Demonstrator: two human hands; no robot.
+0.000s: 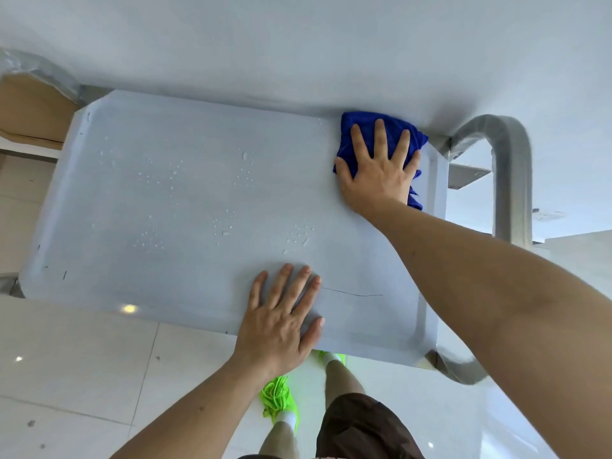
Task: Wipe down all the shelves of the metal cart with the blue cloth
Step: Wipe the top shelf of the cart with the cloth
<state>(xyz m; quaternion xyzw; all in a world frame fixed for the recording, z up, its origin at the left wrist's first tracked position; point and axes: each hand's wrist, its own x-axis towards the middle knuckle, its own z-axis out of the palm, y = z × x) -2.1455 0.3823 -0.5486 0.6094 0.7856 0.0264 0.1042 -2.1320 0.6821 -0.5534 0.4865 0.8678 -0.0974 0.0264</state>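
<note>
At two o'clock on the top shelf (185, 200), the right hand (377, 173) is pressing the cloth (356, 127) flat, fingers spread on it rather than closed around it. Near six o'clock, the left hand (281, 323) is lying open and empty, bracing the cart. Droplets (225, 223) are sitting across the middle, unwiped. The risk, likely, is the cloth bunching against the raised rim and skipping the corner, or the cart rolling under a hard push.
</note>
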